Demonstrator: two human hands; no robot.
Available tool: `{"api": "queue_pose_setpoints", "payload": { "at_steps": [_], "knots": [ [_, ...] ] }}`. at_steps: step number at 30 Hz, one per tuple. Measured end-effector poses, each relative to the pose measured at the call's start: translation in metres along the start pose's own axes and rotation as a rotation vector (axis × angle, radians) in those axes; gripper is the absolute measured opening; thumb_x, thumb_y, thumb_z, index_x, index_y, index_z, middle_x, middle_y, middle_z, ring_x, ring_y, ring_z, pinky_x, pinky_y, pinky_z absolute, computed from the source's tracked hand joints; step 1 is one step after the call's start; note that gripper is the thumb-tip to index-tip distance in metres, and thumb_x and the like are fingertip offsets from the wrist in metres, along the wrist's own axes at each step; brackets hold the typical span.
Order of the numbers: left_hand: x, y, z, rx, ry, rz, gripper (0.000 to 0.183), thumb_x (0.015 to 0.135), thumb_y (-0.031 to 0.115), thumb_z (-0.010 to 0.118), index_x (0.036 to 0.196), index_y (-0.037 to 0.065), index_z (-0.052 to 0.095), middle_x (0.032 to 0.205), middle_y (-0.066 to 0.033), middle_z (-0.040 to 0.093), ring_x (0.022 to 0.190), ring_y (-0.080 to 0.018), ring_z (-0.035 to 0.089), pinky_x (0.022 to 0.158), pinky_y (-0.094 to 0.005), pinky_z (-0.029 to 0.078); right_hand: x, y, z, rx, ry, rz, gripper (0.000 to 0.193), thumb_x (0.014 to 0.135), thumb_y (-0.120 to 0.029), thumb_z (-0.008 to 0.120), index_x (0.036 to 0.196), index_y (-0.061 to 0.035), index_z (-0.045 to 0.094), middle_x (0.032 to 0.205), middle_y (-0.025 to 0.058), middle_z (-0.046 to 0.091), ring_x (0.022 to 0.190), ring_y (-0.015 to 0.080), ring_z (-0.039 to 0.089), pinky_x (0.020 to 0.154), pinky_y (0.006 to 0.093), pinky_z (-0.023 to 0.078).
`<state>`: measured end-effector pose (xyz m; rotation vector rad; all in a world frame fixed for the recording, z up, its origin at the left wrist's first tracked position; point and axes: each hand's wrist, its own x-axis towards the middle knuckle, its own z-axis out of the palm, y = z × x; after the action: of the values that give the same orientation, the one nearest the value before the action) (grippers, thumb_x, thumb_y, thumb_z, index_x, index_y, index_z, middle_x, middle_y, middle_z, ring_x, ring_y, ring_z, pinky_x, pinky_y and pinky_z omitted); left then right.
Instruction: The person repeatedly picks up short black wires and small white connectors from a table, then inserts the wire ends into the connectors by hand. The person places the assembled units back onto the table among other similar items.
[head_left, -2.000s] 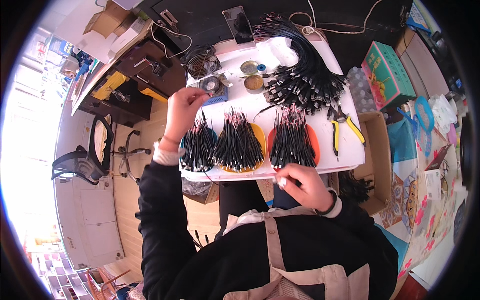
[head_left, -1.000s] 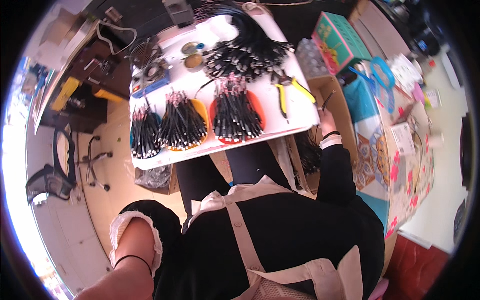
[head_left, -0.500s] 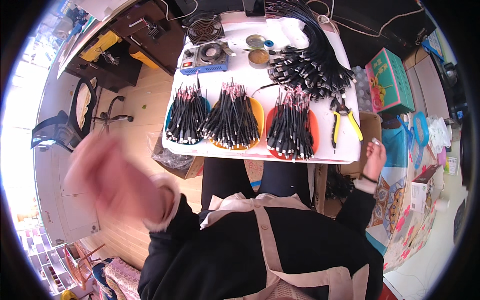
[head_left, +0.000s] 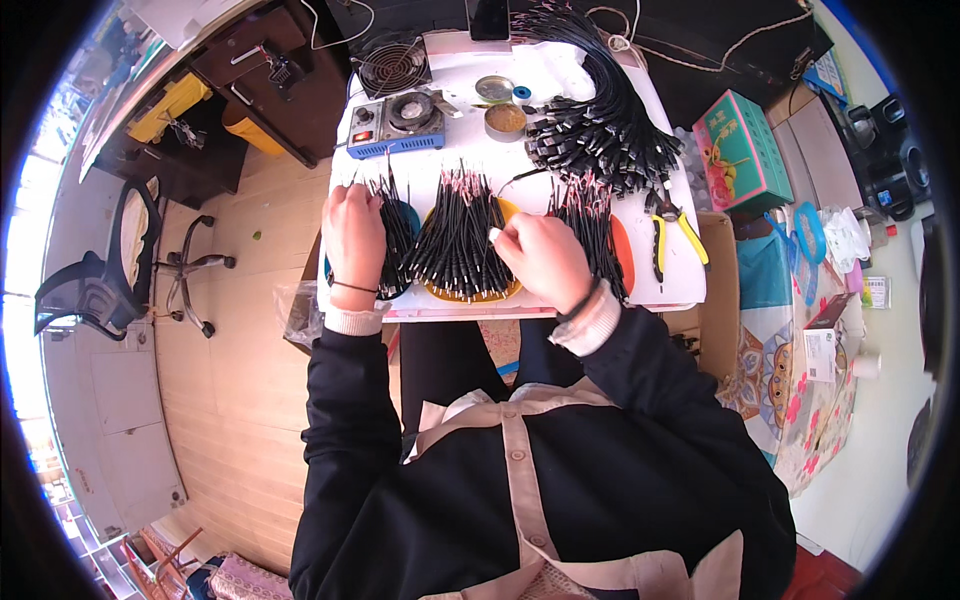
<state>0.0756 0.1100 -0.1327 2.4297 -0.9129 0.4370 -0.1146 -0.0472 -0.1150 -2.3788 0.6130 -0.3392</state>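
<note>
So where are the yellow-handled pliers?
In the head view, the pliers lie on the white table near its right edge, below the black cable bundle.

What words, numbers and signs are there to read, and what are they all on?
I don't copy printed words, but print shows here:
Green box with pink edges and a fruit picture: big characters on its side.
Small box with a white side: too small to read.
Green-and-white packet: too small to read.
Blue-fronted device: any marks are too blurred.
</note>
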Motion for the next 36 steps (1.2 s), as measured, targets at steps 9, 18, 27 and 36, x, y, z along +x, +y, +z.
{"api": "queue_pose_setpoints", "payload": {
  "at_steps": [9,18,27,36],
  "knots": [
    [-0.010,0.040,-0.078,-0.998,0.175,-0.062,0.008,0.096,0.005,0.054,0.096,-0.001,0.058,0.083,-0.0085,0.060,0.061,-0.0136,0.048,0.054,-0.0244,0.039,0.007,0.004,0.034,-0.106,0.063,0.051,0.024,0.086,-0.027,0.064,0.076,-0.0048,0.064,0.074,0.0165,0.066,0.073,0.0362,0.065,0.065,0.0450,0.052],
    [-0.077,0.101,-0.087,-1.636,-0.287,-0.511,0.014,0.099,0.014,0.053,0.104,0.003,0.061,0.061,0.0018,0.051,0.047,-0.0009,0.030,0.043,-0.0171,0.019,-0.036,-0.019,-0.025,0.535,0.056,-0.076,0.019,0.090,-0.015,0.066,0.083,0.0009,0.058,0.061,0.0064,0.057,0.054,0.0111,0.054,0.051,0.0266,0.042],
    [-0.105,0.143,-0.094,-1.759,-0.316,-0.446,0.011,0.096,0.007,0.056,0.100,0.000,0.063,0.110,-0.0169,0.067,0.101,-0.0217,0.065,0.082,-0.0331,0.056,-0.108,-0.046,-0.058,0.563,-0.011,-0.204,0.014,0.087,-0.007,0.067,0.085,-0.0006,0.054,0.067,0.0094,0.061,0.056,0.0192,0.060,0.053,0.0286,0.044],
    [-0.116,0.157,-0.096,-1.779,-0.381,-0.364,0.013,0.097,0.007,0.054,0.102,-0.002,0.063,0.110,-0.0173,0.067,0.099,-0.0191,0.064,0.088,-0.0300,0.051,-0.119,-0.042,-0.061,0.536,-0.004,-0.294,0.013,0.088,-0.007,0.069,0.086,-0.0006,0.058,0.067,-0.0010,0.058,0.058,0.0044,0.052,0.053,0.0219,0.043]
  ]
}}
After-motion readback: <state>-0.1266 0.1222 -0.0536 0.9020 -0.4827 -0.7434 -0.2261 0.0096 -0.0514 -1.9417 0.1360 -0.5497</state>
